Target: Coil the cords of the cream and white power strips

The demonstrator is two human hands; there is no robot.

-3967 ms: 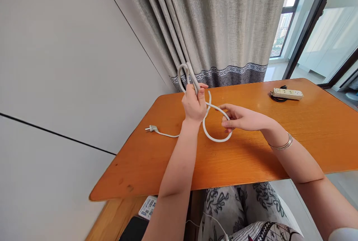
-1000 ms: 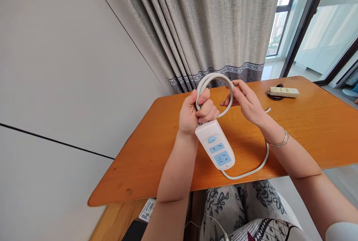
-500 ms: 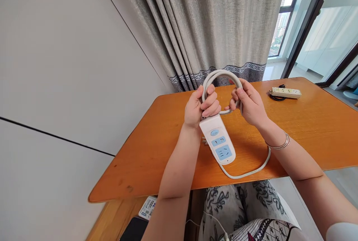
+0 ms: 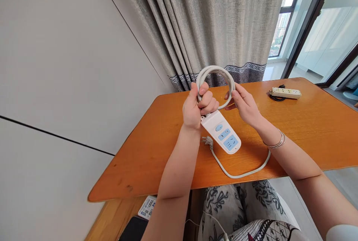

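Note:
A pale grey power cord is looped into a round coil above the table. My left hand is closed around the coil's left side, just above a white power strip with light blue sockets. The strip hangs tilted down to the right from that fist. On the coil's right side, my right hand grips the cord between thumb and fingers; some fingertips are hidden behind it. The cord's loose end curves over the table's front edge area to a grey plug lying below the strip.
The orange-brown wooden table spans the view. At its back right lies a cream power strip with a black cord. Grey curtains hang behind. A black object and a white printed card lie below the table's left front.
Both hands and the coil have shifted slightly left. The white power strip has swung up to the right, so the plug beneath now shows. My right hand's fingers have straightened somewhat.

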